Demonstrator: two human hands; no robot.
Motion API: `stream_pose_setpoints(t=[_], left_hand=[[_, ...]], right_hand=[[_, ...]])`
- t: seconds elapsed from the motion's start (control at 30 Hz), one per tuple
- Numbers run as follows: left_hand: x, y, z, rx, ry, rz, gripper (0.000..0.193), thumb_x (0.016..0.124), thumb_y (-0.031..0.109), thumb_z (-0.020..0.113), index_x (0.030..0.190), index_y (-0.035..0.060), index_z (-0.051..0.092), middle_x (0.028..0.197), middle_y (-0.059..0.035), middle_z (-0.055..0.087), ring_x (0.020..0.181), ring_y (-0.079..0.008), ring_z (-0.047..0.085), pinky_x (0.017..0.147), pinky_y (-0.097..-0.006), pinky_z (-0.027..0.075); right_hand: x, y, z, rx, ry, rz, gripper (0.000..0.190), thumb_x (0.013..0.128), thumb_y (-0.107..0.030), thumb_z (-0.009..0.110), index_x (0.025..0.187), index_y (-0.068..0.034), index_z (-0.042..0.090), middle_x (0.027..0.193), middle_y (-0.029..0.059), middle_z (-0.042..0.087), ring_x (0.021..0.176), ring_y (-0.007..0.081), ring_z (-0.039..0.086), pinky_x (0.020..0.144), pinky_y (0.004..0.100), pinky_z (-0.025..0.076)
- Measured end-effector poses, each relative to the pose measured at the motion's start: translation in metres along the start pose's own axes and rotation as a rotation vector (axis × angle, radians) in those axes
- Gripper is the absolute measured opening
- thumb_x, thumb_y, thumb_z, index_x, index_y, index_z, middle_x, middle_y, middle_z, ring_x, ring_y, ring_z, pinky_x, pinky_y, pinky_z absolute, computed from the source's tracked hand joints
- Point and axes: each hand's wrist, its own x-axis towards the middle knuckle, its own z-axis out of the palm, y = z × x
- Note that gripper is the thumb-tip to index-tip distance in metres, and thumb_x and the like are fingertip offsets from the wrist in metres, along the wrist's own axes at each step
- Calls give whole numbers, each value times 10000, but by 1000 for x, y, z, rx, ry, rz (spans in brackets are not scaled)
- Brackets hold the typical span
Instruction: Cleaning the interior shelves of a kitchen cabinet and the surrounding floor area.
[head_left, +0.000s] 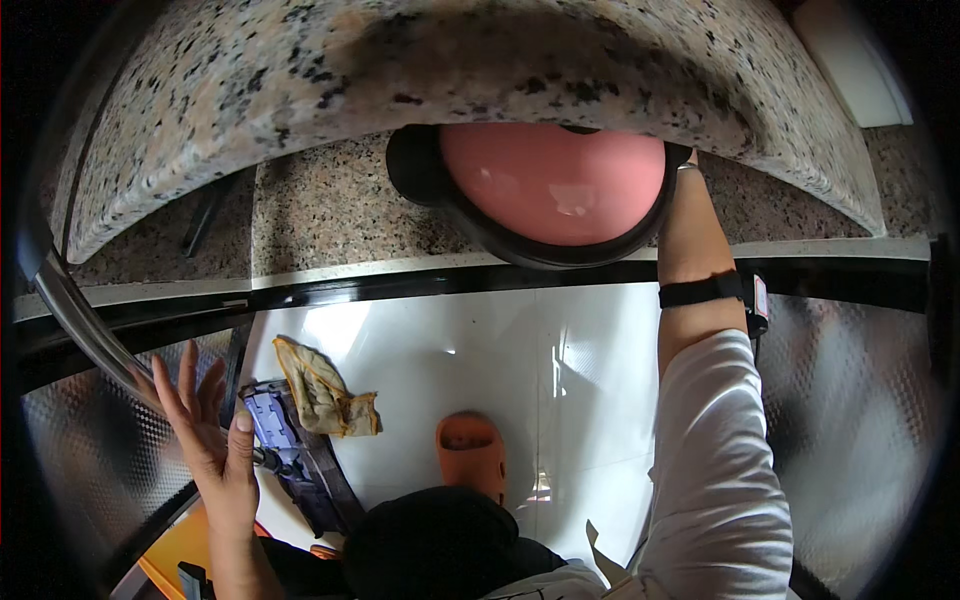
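Note:
My left hand is raised at the left with its fingers spread. The curved-looking metal pole of a flat mop runs past it; whether they touch cannot be told. The mop's purple head rests on the floor, with a beige cloth with orange edging beside it. My right forearm reaches up to the counter at the right, a black strap around it; the right hand is out of view, hidden beyond a glossy pink rounded object with a black rim, partly covered by a granite ledge above.
The speckled granite ledge overhangs the lower granite counter. A white container stands at the upper right. Textured metallic cabinet doors flank the white floor, where an orange clog shows. Something yellow-orange is at the lower left.

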Motion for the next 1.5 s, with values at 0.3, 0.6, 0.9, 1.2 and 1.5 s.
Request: stream_pose_setpoints(t=[0.3, 0.6, 0.9, 1.2, 1.5], left_hand=[[3, -5, -1, -24, 28, 53, 743, 834, 172, 544, 1399, 145, 61, 1379, -194, 256, 1197, -329, 378, 1007, -439, 274], [1, -8, 3, 32, 15, 85, 709, 853, 201, 525, 1401, 160, 77, 1395, -168, 240, 1216, -311, 363, 1010, -425, 286], [0, -11, -1, 29, 6, 97, 737, 826, 155, 557, 1397, 147, 91, 1382, -181, 253, 1194, -316, 389, 1007, -432, 295], [0, -18, -4, 58, 0, 105, 753, 815, 146, 562, 1396, 140, 84, 1382, -184, 252, 1200, -321, 383, 1006, -431, 301], [-4, -27, -17, 43, -11, 124, 728, 840, 189, 541, 1398, 137, 75, 1383, -175, 256, 1197, -309, 386, 992, -417, 320]], right_hand=[[-47, -19, 17, 198, 69, 304, 477, 868, -380, 474, 1203, -42, 470, 1214, 102, 502, 1108, 288, 461, 956, 416, 358], [-60, -26, 32, -173, 286, 136, 294, 896, -171, 448, 1115, 14, 513, 1036, 157, 588, 882, 260, 597, 715, 362, 518], [-59, -42, 34, -312, 412, 84, 411, 879, -255, 463, 1185, 20, 476, 1173, 160, 527, 995, 289, 540, 784, 354, 460], [-18, -50, -10, -425, 453, -15, 468, 873, -305, 478, 1221, 5, 443, 1222, 135, 497, 1037, 278, 511, 839, 367, 427], [16, -67, -63, -505, 426, -60, 505, 868, -338, 485, 1243, -6, 422, 1242, 124, 482, 1071, 276, 486, 850, 380, 417]])
